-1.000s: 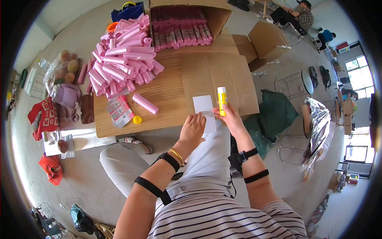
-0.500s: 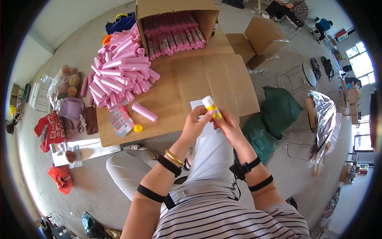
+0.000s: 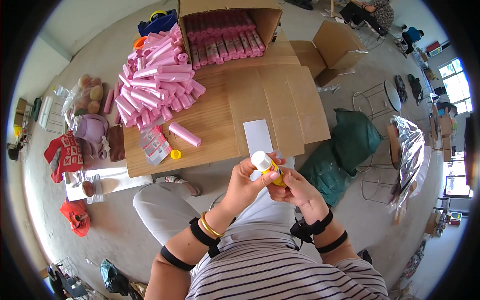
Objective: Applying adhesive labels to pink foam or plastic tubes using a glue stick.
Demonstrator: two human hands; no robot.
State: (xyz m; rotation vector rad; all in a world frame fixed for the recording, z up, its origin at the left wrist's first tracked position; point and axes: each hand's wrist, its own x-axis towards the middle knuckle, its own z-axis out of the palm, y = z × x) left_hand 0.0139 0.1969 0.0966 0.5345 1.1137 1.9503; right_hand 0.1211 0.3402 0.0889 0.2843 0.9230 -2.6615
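Above my lap, both hands are closed on a glue stick (image 3: 267, 165) with a yellow body and a white end. The white end points up and away to the left. My left hand (image 3: 250, 181) grips the upper part of the tube. Wrapped around the lower end is my right hand (image 3: 296, 189), its fingertips partly hidden. A yellow cap (image 3: 175, 154) lies on the table beside a pink roll (image 3: 185, 134) and a printed plastic wrapper (image 3: 156, 145). Just beyond my hands, a white paper (image 3: 257, 136) rests on the cardboard flap (image 3: 280, 107).
A heap of pink rolls (image 3: 155, 82) covers the wooden table's (image 3: 210, 122) left side. Behind it stands an open carton (image 3: 230, 6) holding rows of rolls. Green sacks (image 3: 345, 150) and a stool (image 3: 385, 97) are to the right; bags (image 3: 90, 132) sit at the left.
Both hands have come closer to my body with the glue stick, uncovering more of the white paper. The view has shifted slightly.
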